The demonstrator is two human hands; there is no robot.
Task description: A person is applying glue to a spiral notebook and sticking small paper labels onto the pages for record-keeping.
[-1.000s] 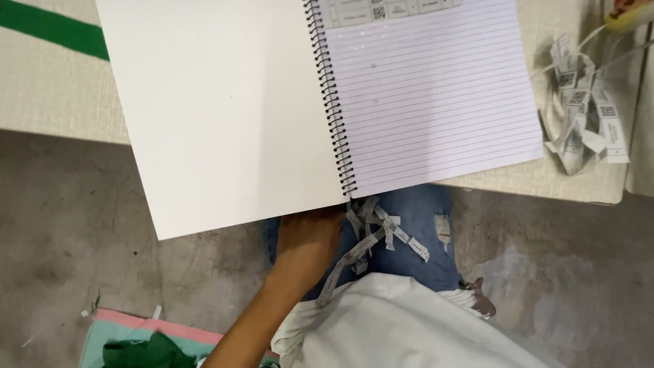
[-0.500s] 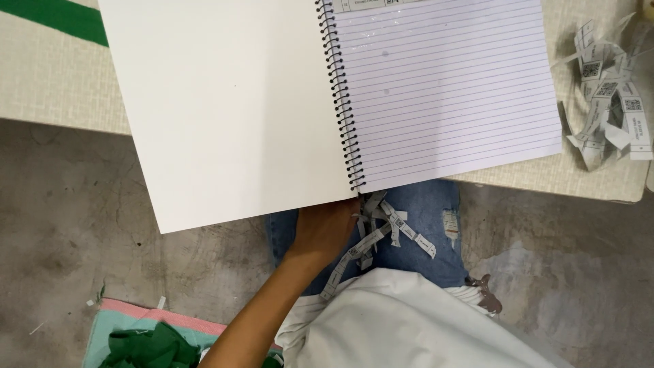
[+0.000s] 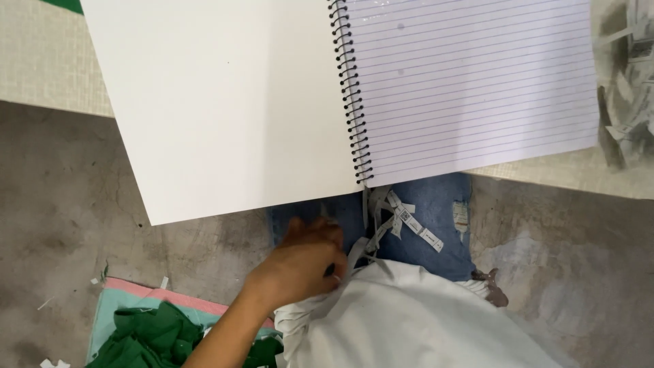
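My left hand (image 3: 300, 262) rests on my lap below the table edge, fingers closed around a bunch of white paper label strips (image 3: 402, 218) that trail over my blue jeans (image 3: 436, 204). The hand sits at the upper edge of a white garment (image 3: 422, 320) on my lap. Above it an open spiral notebook (image 3: 225, 102) overhangs the table edge, with a blank left page and a lined right page (image 3: 477, 82). My right hand is out of view.
A pale table (image 3: 54, 68) carries the notebook. At the table's right end lies a heap of more label strips (image 3: 630, 102). On the grey concrete floor (image 3: 68, 204) at lower left, green cloth pieces (image 3: 157, 337) lie on a pink and teal fabric.
My left hand has drawn back from under the notebook's edge toward the white garment on my lap. The notebook has shifted up and right in the picture.
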